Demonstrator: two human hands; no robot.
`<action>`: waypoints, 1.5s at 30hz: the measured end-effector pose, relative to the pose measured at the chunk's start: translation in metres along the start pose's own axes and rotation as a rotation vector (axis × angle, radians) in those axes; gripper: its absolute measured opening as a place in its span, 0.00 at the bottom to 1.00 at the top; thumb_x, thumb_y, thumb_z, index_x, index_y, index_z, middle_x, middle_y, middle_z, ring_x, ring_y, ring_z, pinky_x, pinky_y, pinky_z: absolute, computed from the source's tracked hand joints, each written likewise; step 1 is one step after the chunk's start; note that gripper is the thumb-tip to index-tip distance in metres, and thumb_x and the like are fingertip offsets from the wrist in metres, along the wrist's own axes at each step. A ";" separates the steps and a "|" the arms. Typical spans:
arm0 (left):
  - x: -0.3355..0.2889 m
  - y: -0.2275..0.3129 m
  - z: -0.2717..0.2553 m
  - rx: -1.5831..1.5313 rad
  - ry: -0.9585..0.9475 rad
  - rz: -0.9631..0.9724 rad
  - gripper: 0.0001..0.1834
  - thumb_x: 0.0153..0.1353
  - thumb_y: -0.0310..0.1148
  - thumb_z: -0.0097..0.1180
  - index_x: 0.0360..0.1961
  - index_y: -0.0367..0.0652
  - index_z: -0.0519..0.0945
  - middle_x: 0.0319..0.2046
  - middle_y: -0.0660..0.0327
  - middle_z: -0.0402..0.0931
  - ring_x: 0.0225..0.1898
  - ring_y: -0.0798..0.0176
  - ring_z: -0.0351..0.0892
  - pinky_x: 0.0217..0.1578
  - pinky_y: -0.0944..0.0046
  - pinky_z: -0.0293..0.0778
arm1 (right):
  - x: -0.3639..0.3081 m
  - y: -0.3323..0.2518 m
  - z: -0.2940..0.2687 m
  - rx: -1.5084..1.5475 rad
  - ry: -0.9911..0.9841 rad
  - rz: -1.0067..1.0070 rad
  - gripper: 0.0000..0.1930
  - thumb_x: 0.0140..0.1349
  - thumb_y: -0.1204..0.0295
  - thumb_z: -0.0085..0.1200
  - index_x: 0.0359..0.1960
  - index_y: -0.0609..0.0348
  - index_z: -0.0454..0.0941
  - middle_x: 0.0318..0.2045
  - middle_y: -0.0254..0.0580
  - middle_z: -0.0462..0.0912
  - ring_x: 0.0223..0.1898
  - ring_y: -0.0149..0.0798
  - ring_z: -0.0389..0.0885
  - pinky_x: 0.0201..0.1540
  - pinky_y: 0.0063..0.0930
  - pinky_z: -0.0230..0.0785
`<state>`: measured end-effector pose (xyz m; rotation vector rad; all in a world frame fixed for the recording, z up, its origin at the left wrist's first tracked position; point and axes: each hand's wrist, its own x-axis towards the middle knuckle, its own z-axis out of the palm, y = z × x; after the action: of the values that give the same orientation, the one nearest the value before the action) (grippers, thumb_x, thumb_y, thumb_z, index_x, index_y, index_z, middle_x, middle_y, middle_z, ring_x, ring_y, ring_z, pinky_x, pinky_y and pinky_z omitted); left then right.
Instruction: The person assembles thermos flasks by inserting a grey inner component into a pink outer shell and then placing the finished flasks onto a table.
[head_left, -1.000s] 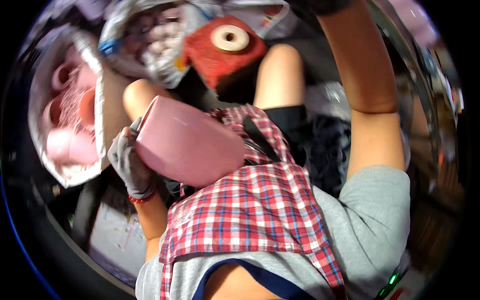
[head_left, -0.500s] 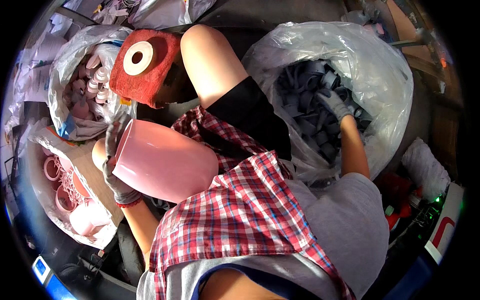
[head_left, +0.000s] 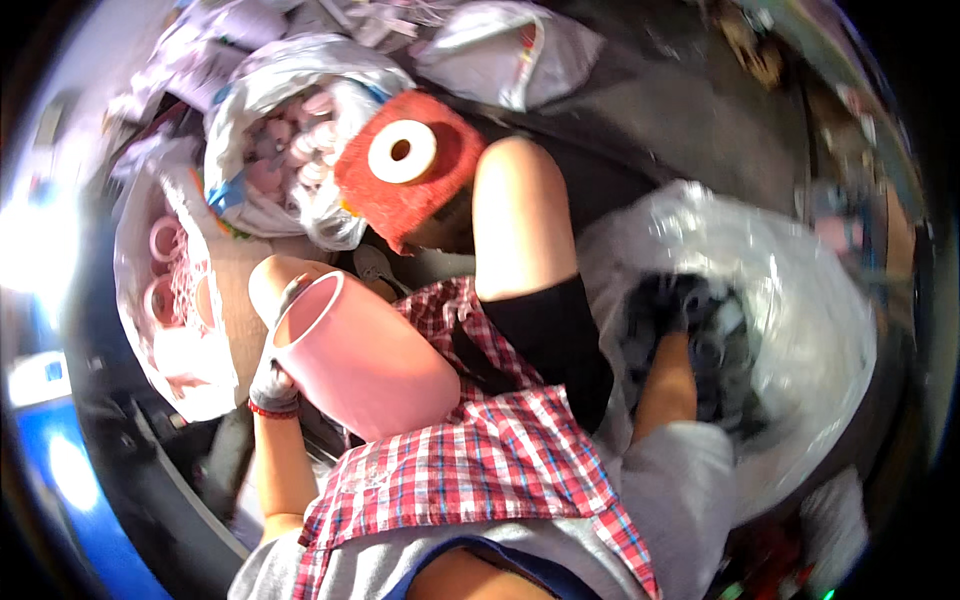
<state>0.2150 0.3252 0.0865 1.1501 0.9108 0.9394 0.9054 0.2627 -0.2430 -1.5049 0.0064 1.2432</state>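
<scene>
A glossy pink plastic pot (head_left: 375, 360), tall with rounded sides, lies tilted across my lap, its open rim toward the upper left. My left hand (head_left: 272, 388), in a grey glove, grips the pot at its rim side, with the fingers partly hidden behind it. On the right, a big clear plastic bag (head_left: 800, 330) stands open around many dark grey curved plastic pieces (head_left: 735, 370). My right arm reaches down into this bag. The gloved right hand (head_left: 682, 312) is blurred among the pieces, so its fingers do not show.
A red cloth-covered stool (head_left: 440, 180) with a cream ring-shaped roll (head_left: 403, 152) stands ahead of me. Left of it are a white bag (head_left: 225, 120) of pale pink parts and a lined box (head_left: 225, 350) holding pink pieces. Another white bag (head_left: 505, 50) lies farther off.
My view has turned, so the stool, bags and pot sit farther right or lower. My right hand has sunk among the grey pieces. My left hand still holds the pink pot.
</scene>
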 end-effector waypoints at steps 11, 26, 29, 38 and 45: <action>0.043 0.007 0.052 -0.040 0.059 0.231 0.65 0.33 0.56 0.73 0.66 0.35 0.50 0.62 0.54 0.57 0.65 0.60 0.55 0.64 0.59 0.49 | -0.085 -0.016 -0.011 -0.233 0.074 -0.174 0.25 0.58 0.65 0.55 0.57 0.61 0.68 0.48 0.42 0.75 0.47 0.40 0.74 0.52 0.32 0.65; 0.030 -0.004 0.079 -0.090 0.044 0.183 0.71 0.24 0.54 0.77 0.67 0.35 0.48 0.64 0.53 0.52 0.66 0.57 0.52 0.64 0.58 0.48 | -0.319 -0.192 0.290 -0.619 -0.631 -0.817 0.32 0.60 0.50 0.47 0.58 0.63 0.67 0.55 0.44 0.72 0.52 0.34 0.72 0.48 0.25 0.68; 0.027 0.001 0.090 -0.150 0.047 0.244 0.71 0.25 0.54 0.77 0.67 0.35 0.48 0.63 0.53 0.53 0.66 0.56 0.52 0.64 0.58 0.48 | -0.345 -0.184 0.367 -0.698 -0.996 -0.938 0.37 0.55 0.46 0.54 0.57 0.66 0.68 0.56 0.46 0.71 0.54 0.36 0.71 0.53 0.28 0.66; 0.020 -0.008 0.093 -0.159 0.034 0.258 0.70 0.26 0.52 0.77 0.67 0.34 0.47 0.65 0.52 0.48 0.67 0.55 0.46 0.65 0.59 0.43 | -0.394 -0.152 0.440 -0.801 -1.364 -0.483 0.39 0.43 0.67 0.72 0.57 0.67 0.68 0.54 0.44 0.74 0.56 0.34 0.71 0.60 0.29 0.61; 0.023 -0.018 0.090 -0.087 0.018 0.265 0.70 0.27 0.52 0.77 0.67 0.34 0.47 0.64 0.53 0.51 0.67 0.56 0.47 0.64 0.59 0.44 | -0.394 -0.147 0.438 -0.950 -1.282 -0.543 0.48 0.42 0.46 0.67 0.58 0.72 0.65 0.55 0.49 0.72 0.55 0.36 0.70 0.59 0.30 0.60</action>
<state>0.3091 0.3149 0.0817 1.2076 0.7346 1.1944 0.5248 0.4007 0.2091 -0.9940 -1.9014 1.5931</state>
